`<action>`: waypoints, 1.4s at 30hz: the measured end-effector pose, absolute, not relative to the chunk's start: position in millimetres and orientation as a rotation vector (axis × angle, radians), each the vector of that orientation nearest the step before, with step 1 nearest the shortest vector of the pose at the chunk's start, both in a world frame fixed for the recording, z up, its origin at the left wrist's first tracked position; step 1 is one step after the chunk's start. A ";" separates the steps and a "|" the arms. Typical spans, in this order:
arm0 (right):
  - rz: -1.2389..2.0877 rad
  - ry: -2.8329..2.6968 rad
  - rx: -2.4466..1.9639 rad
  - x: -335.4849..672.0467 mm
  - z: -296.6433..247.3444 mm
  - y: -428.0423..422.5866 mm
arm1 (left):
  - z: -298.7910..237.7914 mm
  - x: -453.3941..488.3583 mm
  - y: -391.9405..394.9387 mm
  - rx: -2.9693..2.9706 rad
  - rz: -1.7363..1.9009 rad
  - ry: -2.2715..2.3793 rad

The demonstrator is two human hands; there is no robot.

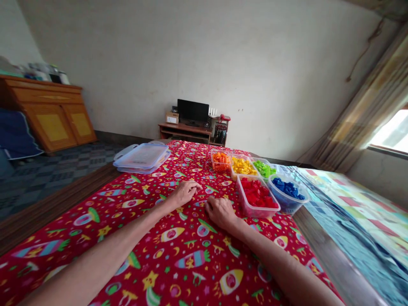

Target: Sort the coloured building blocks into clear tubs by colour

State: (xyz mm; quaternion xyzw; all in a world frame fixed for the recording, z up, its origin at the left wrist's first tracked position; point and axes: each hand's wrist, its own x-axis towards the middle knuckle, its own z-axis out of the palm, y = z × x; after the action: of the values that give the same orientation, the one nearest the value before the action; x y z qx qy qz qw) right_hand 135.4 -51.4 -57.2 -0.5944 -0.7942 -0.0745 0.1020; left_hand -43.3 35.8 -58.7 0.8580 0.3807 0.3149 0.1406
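Bare hands at a desk [325, 246] spread with a red cloth [239, 255] printed with rockets and stars. The left hand [185, 194] rests on the cloth near the middle, its fingers loosely curled inward; the right hand [222, 211], just to the right and slightly nearer, lies palm down with fingers likewise drawn in. To the right of the right hand stands a rectangular tub [260, 213] of red plastic pieces [257, 193], and beside it, farther right, a rounded tub [287, 207] of blue pieces [287, 188]. Beyond these, a row of containers carries, from left to right, orange pieces [221, 160], yellow pieces [243, 165] and green pieces [264, 168]. At the far left of the cloth lies a stack of clear lids [143, 156] with bluish rims. Background: a black monitor [193, 111] on a stand at the far wall; a wooden cabinet [49, 117], far left; patterned bedding [357, 193], right.
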 end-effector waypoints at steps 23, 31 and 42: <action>-0.173 -2.376 -1.590 142.7 -67.9 -51.3 | -61.9 -84.6 61.8 2.598 0.975 1.260; -0.148 -2.378 -1.576 140.7 -71.2 -49.2 | -12.5 -50.3 94.8 2.305 0.904 1.343; -0.197 -2.377 -1.506 139.2 -76.9 -48.2 | -10.8 53.0 177.7 1.570 0.910 1.443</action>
State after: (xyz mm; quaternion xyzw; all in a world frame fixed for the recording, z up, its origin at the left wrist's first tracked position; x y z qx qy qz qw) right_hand 139.2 -48.2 -76.9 -0.5270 -0.8318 -0.0690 0.1599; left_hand 53.0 177.7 -10.8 0.6207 0.5706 0.3596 0.3998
